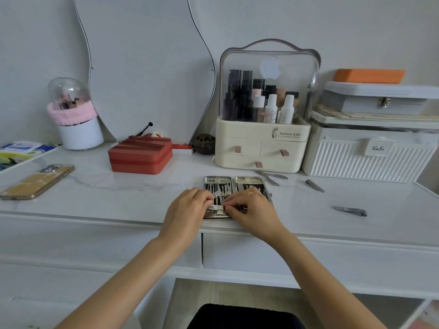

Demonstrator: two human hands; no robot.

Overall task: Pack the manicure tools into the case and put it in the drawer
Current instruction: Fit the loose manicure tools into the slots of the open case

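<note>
The silver manicure case (234, 180) lies open flat near the desk's front edge, black inside with several metal tools in its loops. My left hand (188, 207) and my right hand (251, 208) are over its near half. Both pinch a small metal tool (219, 198) in the left half. Loose on the desk to the right lie small scissors (269, 178), a nail clipper (314, 185) and a larger clipper (351, 211). The desk drawer front (308, 260) below the case is closed.
A cream cosmetics organiser (262, 148) with small drawers stands right behind the case. A white ribbed box (365, 155) is at right, a red zip box (140, 155) and a phone (38, 181) at left. A curvy mirror (142, 67) leans on the wall.
</note>
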